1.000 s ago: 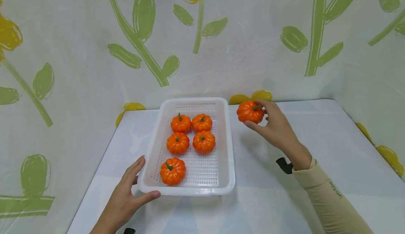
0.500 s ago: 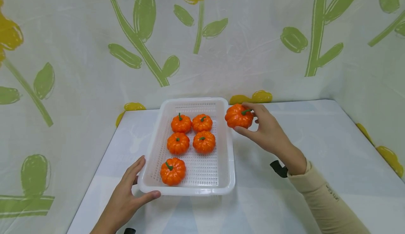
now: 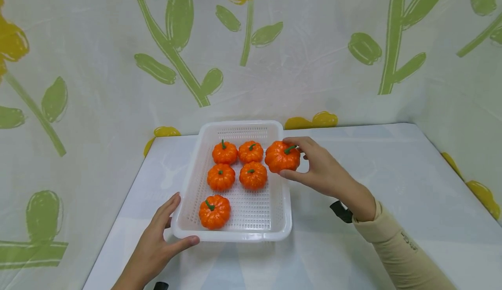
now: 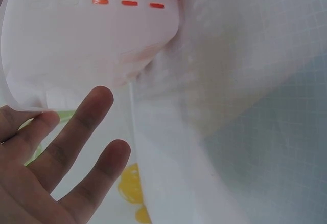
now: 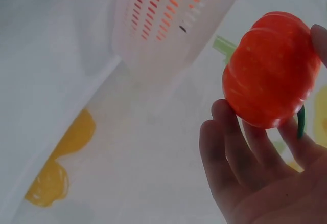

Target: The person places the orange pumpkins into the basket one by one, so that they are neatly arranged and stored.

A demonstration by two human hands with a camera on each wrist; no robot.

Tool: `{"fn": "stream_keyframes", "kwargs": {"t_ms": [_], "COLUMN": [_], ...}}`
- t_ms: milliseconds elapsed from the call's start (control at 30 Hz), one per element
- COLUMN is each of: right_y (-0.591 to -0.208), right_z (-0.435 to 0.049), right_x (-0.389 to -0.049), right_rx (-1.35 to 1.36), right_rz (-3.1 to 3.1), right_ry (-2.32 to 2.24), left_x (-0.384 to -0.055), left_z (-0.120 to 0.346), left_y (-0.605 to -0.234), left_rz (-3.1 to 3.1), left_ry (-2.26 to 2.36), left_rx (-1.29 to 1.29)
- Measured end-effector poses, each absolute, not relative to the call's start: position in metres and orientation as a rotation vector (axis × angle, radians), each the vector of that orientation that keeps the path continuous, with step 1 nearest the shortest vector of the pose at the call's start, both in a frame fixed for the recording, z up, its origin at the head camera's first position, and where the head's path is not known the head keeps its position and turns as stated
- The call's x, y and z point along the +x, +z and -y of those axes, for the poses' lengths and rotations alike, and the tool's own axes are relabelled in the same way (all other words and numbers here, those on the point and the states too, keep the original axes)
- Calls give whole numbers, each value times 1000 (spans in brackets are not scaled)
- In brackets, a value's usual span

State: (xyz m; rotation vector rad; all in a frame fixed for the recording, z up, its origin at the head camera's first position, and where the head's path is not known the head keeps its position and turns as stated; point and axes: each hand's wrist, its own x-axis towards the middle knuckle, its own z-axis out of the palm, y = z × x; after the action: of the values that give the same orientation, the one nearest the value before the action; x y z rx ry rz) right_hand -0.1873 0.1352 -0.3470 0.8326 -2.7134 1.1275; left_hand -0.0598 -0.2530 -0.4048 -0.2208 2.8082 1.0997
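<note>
My right hand [image 3: 327, 172] holds a small orange toy pumpkin [image 3: 281, 157] with a green stem, thumb below and fingertips on its upper side. In the head view this pumpkin overlaps the right rim of a white plastic basket [image 3: 235, 237]. The right wrist view has the gripped pumpkin [image 5: 273, 70] up close, the basket wall beyond it. My left hand [image 3: 150, 242] rests at the basket's near left corner, thumb on the front rim. Its fingers [image 4: 71, 142] look straight and spread beneath the rim in the left wrist view. Several similar pumpkins [image 3: 221, 177] lie inside the basket.
The basket stands on a white-covered table [image 3: 392, 172]. Behind it rises a pale cloth backdrop [image 3: 313, 63] printed with green stems and yellow flowers. One pumpkin [image 3: 214, 212] sits apart near the basket's front left, and bare perforated floor shows to its right.
My right hand has carried its pumpkin leftward and slightly nearer, from beside the basket to over its right rim. The left hand and basket have stayed put.
</note>
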Motion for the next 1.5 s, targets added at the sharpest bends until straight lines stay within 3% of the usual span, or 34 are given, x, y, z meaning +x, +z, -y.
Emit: {"fn": "stream_keyframes", "kwargs": {"t_ms": [667, 1500], "right_y": [-359, -377], "right_z": [-115, -89], "right_x": [-176, -172], "right_rx": [1046, 1307], "right_rz": [2837, 2837], "right_ry": [997, 476], "left_x": [-59, -58], "left_z": [254, 256], "left_y": [-407, -409], "left_rz": [-2824, -2822], "left_ry": [1118, 1157], "left_rx": [-203, -187]}}
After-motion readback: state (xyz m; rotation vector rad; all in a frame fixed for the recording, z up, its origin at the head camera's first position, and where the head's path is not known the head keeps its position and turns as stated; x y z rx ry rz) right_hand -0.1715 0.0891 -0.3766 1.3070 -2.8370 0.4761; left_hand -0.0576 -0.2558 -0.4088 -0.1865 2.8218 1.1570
